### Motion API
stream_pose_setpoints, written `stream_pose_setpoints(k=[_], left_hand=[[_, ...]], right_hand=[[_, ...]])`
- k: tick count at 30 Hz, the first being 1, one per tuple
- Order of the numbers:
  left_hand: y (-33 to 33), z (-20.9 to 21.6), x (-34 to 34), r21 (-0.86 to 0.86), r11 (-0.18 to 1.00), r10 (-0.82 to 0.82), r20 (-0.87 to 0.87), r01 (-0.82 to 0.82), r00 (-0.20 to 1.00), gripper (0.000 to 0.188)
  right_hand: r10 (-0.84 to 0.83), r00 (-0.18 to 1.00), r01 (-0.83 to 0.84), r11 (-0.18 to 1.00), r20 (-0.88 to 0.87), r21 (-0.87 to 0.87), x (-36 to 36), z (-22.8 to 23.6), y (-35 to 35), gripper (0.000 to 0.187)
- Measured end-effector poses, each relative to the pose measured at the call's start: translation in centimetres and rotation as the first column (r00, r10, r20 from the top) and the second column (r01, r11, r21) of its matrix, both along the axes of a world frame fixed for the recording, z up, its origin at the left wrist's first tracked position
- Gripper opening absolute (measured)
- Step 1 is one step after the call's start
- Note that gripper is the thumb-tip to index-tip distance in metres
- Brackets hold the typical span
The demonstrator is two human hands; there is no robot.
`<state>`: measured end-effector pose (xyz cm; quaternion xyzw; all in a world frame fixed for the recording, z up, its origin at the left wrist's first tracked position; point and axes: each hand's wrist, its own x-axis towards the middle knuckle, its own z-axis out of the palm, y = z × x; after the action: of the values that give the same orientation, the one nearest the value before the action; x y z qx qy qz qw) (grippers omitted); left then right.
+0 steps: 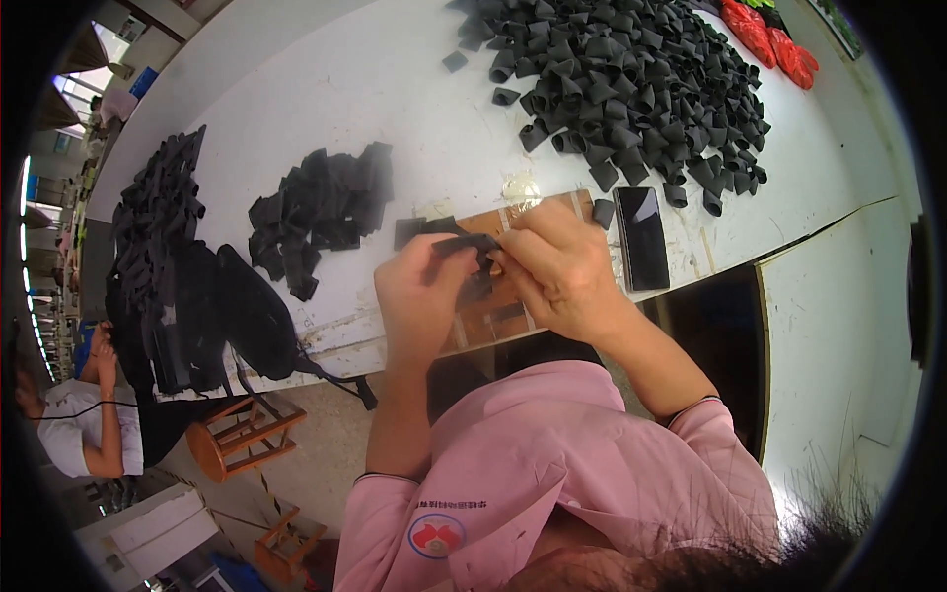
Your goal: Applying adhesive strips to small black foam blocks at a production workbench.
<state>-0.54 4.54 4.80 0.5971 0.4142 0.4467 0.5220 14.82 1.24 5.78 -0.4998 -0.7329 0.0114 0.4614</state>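
My left hand [422, 291] pinches a small black fabric strip [464, 245] between thumb and fingers. Fingertips of my right hand [564, 264] close on the right end of the same strip, so the two hands meet there. Both are over a brown board [483, 321] taped at the table's front edge. More black strip pieces lie on the board beneath and behind my left hand, partly hidden by it. A flat pile of black strips [326, 202] lies to the left of my hands. One small black piece [602, 212] rests beside my right wrist, on the board's right edge.
A large heap of folded black loops [631, 89] covers the back right of the white table [395, 79]. A dark phone [642, 240] lies right of the board. Long black strips [158, 227] and a black pouch [254, 306] lie at left. Red bags [760, 39] sit far right; wooden stools [247, 434] stand below; another person [89, 424] sits left.
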Motion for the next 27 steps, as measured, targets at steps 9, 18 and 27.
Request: stream_pose_setpoints(k=[9,18,27], left_hand=[[1.8,-8.4,-2.0,-0.072,0.952,0.254,-0.355,-0.297,0.9,0.026],[1.8,-11.0,-1.2,0.05,0.99,0.116,-0.823,-0.132,0.556,0.027],[-0.2,-8.1,-2.3,-0.438,0.839,0.299,-0.124,-0.322,0.946,0.007]], right_hand=[[-0.294,0.629,-0.132,0.871,-0.719,-0.472,2.9,-1.6,1.4,0.028],[-0.26,0.722,-0.352,0.66,-0.641,-0.664,-0.4,-5.7,-3.4,0.026],[-0.196,0.808,-0.238,0.755,-0.556,-0.611,-3.8,-7.8,-4.2,0.017]])
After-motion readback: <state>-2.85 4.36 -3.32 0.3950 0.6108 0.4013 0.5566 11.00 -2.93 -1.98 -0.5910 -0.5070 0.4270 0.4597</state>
